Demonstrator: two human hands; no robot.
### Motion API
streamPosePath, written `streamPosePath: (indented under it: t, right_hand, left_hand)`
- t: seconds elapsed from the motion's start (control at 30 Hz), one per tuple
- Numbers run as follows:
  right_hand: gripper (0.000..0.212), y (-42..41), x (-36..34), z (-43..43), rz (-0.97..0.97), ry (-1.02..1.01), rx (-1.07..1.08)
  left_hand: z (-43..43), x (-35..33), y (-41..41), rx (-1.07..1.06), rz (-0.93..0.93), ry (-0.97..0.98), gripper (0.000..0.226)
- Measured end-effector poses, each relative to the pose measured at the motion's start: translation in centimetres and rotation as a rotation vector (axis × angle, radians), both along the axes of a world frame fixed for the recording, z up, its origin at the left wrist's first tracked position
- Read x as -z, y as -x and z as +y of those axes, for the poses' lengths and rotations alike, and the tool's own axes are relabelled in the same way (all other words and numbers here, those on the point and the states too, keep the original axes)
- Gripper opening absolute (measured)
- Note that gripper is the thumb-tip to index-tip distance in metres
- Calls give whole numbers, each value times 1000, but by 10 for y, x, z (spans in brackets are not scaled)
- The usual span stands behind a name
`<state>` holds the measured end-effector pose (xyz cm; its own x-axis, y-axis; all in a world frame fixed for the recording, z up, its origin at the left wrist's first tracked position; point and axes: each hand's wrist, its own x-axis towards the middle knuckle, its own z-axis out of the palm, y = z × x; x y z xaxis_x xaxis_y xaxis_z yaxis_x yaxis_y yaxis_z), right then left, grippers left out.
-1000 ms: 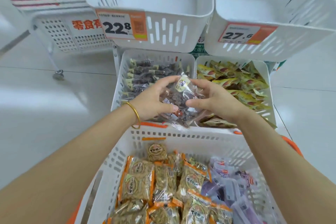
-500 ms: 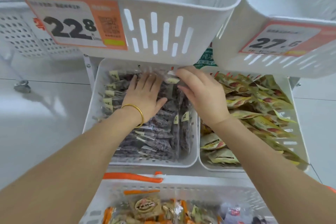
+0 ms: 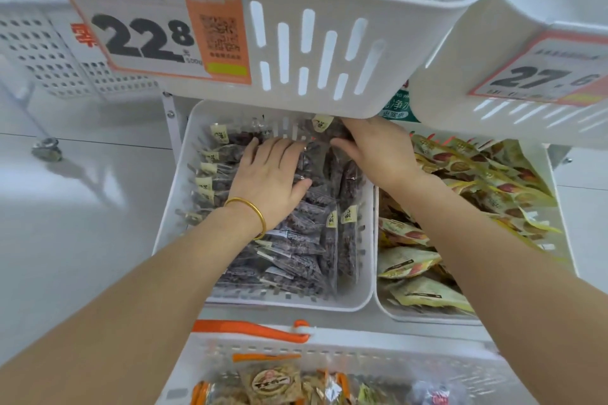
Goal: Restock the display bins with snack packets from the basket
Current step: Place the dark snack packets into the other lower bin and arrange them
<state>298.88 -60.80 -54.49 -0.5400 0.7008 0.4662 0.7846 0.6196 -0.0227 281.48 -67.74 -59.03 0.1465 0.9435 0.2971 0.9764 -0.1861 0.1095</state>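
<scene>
A white lower display bin [image 3: 365, 246] holds several clear packets of dark snacks [image 3: 296, 240]. My left hand [image 3: 269, 174], with a gold bangle at the wrist, lies flat with straight fingers on the packets near the bin's back. My right hand [image 3: 378, 148] reaches under the upper bin, its fingers curled round dark packets at the bin's far right corner; the fingertips are partly hidden. The white basket [image 3: 329, 345] with orange handles sits at the bottom edge and holds orange-trimmed and purple snack packets [image 3: 273, 381].
Beside it on the right, a second lower bin [image 3: 381, 302] holds yellow packets [image 3: 477, 181]. Two white upper bins [image 3: 312, 52] overhang, with price tags 22.8 [image 3: 148, 33] and 27.6 [image 3: 543, 76]. A white perforated rack [image 3: 49, 52] on castors stands left on the pale floor.
Both hands carried a clear packet of dark snacks from above the basket into the back of the lower left bin. The view has moved closer and lower toward the bin.
</scene>
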Motion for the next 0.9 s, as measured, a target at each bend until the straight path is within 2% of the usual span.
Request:
streamPosePath:
  t: [0.2, 0.4, 0.6, 0.8, 0.9]
  right_hand:
    - [40, 1, -5, 7, -20, 92, -40]
    - [50, -4, -4, -6, 17, 94, -88]
    - [51, -8, -7, -7, 3, 154, -111]
    - [49, -13, -7, -10, -3, 175, -125]
    - [43, -11, -2, -9, -21, 56, -85]
  left_hand:
    - [-3, -12, -4, 13, -198, -182, 74]
    - [4, -20, -13, 97, -227, -106, 75]
    - [1, -15, -13, 132, -307, -149, 74]
    - [1, -18, -13, 173, -267, -142, 77]
    - [6, -16, -13, 138, -241, -134, 76]
